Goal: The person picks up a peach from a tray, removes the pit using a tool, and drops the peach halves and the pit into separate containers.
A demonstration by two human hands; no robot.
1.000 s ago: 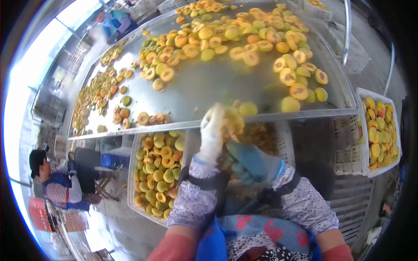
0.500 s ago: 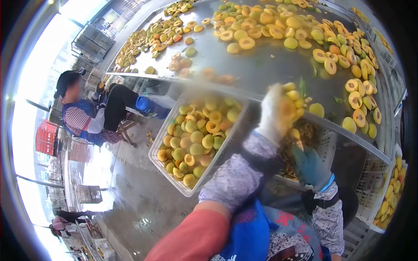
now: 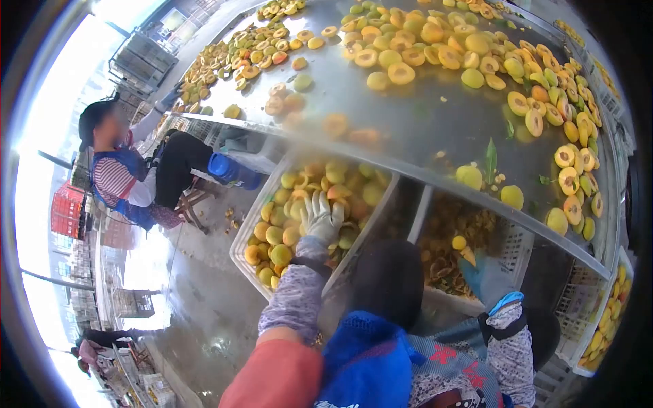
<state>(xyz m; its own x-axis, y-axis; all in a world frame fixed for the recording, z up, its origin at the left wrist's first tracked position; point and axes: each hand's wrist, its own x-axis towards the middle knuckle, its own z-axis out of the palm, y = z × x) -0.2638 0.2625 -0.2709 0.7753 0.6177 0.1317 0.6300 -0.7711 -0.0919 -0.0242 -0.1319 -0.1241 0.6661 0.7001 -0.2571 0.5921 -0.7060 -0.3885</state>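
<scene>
My left hand (image 3: 322, 219), in a white glove, rests with spread fingers on the halved yellow-green fruit (image 3: 280, 255) filling a white crate (image 3: 246, 279). Down at the right, my right hand (image 3: 491, 277) wears a blue-green glove and is closed around a small tool with a yellowish tip (image 3: 468, 256). A small round yellow piece (image 3: 459, 242) shows just above that tip. Beneath is a second crate (image 3: 518, 253) holding brown and yellow scraps.
A metal table (image 3: 422, 129) with many fruit halves (image 3: 401, 73) spans the top, its raised edge above the crates. At the left a person (image 3: 119, 173) sits near a blue container (image 3: 231, 168). Another crate of fruit (image 3: 605, 319) stands at the right.
My left hand has moved from the fruit at the table's edge leftward and down onto the filled crate, and its fingers have opened. The seated person's arm now reaches to the table.
</scene>
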